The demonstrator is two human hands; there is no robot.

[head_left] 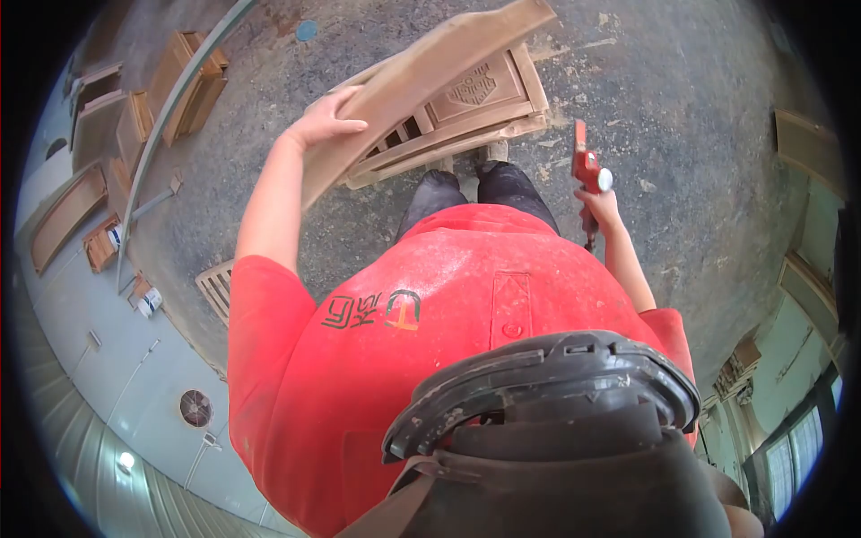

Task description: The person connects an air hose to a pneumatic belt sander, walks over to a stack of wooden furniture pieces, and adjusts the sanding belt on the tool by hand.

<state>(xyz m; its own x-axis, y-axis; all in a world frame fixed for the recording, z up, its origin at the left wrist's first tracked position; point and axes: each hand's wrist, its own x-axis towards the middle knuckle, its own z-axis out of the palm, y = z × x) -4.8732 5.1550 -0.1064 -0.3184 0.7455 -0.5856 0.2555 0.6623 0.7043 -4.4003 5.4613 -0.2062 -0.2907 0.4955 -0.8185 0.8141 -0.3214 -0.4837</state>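
Observation:
My left hand [328, 119] grips the edge of a long wooden board [430, 67], with the thumb lying over its face and the fingers partly hidden behind it. The board stands tilted above a carved wooden panel [484, 94] that has a raised frame and a slatted part. My right hand [599, 206] is wrapped round the grip of a red hand-held tool [587, 169]. This tool has a narrow flat nose, a round whitish part at its side and a dark end below the hand. It is held apart from the wood; its exact kind is unclear.
Wooden panels [184, 81] lean in stacks at the left, near a curved pale pipe or hose [166, 112]. A slatted wooden piece [215, 289] lies by my left elbow. More boards [807, 148] stand along the right wall. The concrete floor [691, 117] is stained.

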